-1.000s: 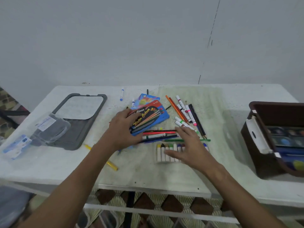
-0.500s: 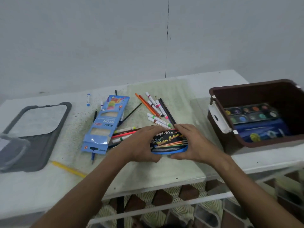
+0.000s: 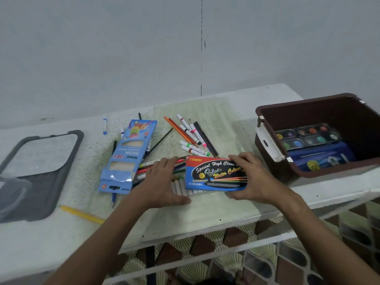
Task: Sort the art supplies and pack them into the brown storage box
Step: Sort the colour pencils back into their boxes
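A: What has changed in the last second?

B: The water colour box [image 3: 216, 173], which a second ago lay flat among the loose supplies under the left hand [image 3: 164, 182], is now up off the tabletop [image 3: 185, 219]. Half a second ago both hands gripped it by its ends; now only the right hand [image 3: 250, 177] grips it, fingers over the right end and thumb beneath, label tilted toward the camera.

A: And the left hand?

B: It has let go. Its grip is open, fingers spread low over the row of white crayons [image 3: 181, 187], just left of the box. Whether it touches them I can't quite tell.

A: Where does the box go?

B: Into the brown storage box [image 3: 267, 112], near at the right, which already holds a paint palette [image 3: 308, 134] and a blue pack [image 3: 324, 159]. The handover to the right hand suggests it is about to be carried there.

A: What is left?

B: Plenty, I'd judge: the markers [image 3: 191, 130], coloured pencils [image 3: 178, 128], the blue neon pencil carton [image 3: 127, 155] and a yellow pencil [image 3: 82, 213] all lie unsorted.
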{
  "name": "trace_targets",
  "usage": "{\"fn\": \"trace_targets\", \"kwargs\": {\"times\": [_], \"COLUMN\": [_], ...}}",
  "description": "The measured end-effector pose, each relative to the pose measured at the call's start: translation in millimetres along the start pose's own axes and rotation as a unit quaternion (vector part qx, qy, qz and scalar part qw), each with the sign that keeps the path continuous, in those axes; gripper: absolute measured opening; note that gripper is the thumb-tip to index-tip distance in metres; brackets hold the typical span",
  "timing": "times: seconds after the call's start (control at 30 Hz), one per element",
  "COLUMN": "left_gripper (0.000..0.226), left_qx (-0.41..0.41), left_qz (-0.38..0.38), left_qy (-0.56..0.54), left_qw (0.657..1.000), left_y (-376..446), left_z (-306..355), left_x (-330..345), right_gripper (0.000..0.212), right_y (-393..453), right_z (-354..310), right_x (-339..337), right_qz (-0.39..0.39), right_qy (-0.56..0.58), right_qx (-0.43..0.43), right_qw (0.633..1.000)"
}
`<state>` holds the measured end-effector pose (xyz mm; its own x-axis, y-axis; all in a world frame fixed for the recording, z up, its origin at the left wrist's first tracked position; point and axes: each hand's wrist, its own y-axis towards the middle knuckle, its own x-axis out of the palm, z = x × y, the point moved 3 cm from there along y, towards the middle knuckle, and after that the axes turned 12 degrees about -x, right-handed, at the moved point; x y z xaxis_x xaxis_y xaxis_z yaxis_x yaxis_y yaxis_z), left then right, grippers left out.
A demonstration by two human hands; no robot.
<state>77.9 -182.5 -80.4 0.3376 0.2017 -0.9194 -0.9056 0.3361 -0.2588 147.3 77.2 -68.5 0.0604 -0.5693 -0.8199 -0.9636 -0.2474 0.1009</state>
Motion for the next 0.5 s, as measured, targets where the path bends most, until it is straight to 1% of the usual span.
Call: {"fn": "trace_targets", "kwargs": {"times": [0.07,0.17,0.33,0.5], "left_gripper": [0.112,0.099,0.093,0.089], "left_qx": [0.01,0.038,0.021,0.006], "left_qz": [-0.018,-0.019,-0.033,-0.048], "left_qy": [0.025,0.054,0.041,0.119], "left_qw": [0.999,0.998,0.998,0.992], "left_y": [1,2,-1,-14], "left_z": [-1,6,6,-7], "left_x": [3,3,0,-4], "right_gripper": [0.101,0.1,0.103,0.102], "right_y": [-1,-1,-2,-3], "right_z": [2,4,5,8], "right_x": [-1,-2,-5,-4], "right_qz": [-0.011,-0.028,-0.042,-0.06], "right_qy": [0.0,0.002,-0.001,0.015], "right_qx": [0.0,-0.003,-0.015,-0.011], "right_qw": [1.0,1.0,0.999,0.998]}}
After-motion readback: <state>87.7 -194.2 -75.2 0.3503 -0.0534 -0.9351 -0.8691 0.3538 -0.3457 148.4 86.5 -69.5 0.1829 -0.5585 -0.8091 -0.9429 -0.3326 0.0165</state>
